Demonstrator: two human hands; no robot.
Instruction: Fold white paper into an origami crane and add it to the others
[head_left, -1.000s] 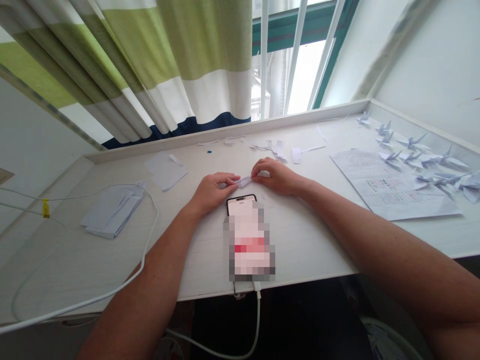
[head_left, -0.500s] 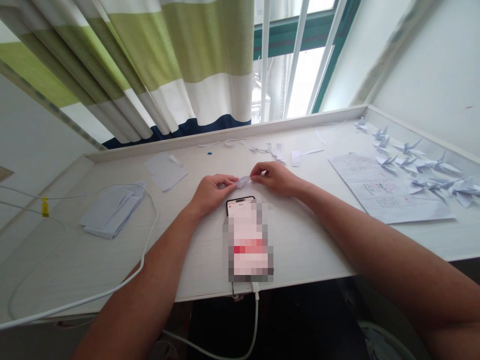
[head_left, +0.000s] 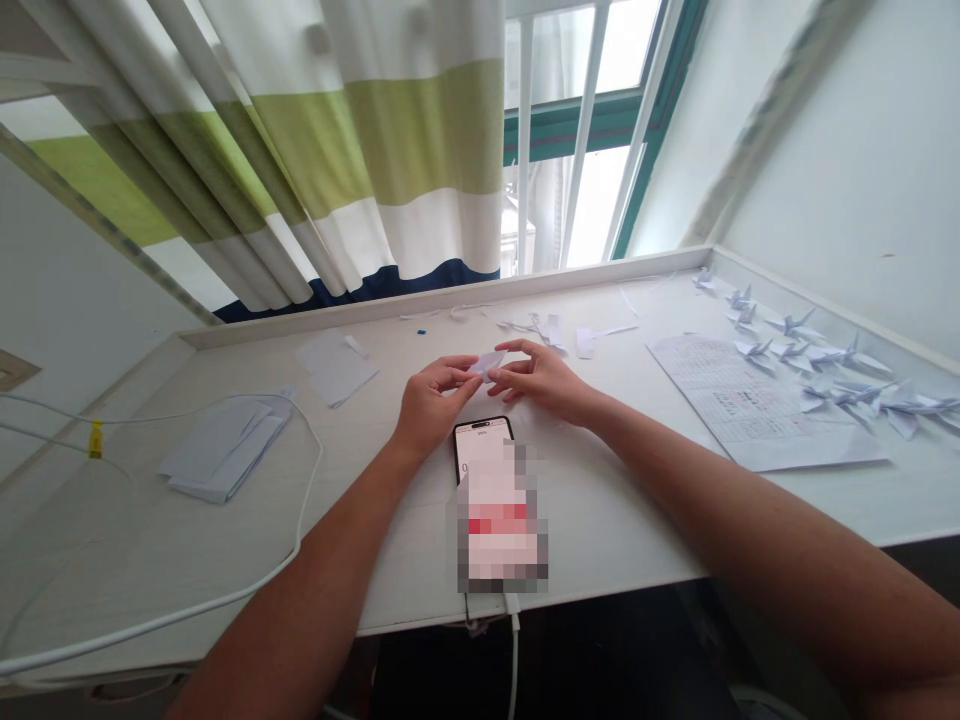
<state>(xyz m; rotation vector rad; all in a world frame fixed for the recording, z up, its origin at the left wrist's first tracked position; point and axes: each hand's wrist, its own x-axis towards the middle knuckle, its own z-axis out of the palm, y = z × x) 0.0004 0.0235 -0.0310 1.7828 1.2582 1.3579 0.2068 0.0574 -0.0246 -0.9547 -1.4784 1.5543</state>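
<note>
- We hold the folded paper (head_left: pixel 489 364) at the phone's (head_left: pixel 499 505) twelve o'clock.
- Our left hand (head_left: pixel 431 402) pinches its nine o'clock end between thumb and fingers.
- Our right hand (head_left: pixel 545 383) is at its three o'clock end, thumb and forefinger parted; whether they grip, we cannot tell.
- Paper cranes (head_left: pixel 793 354) sit toward two o'clock.
</note>
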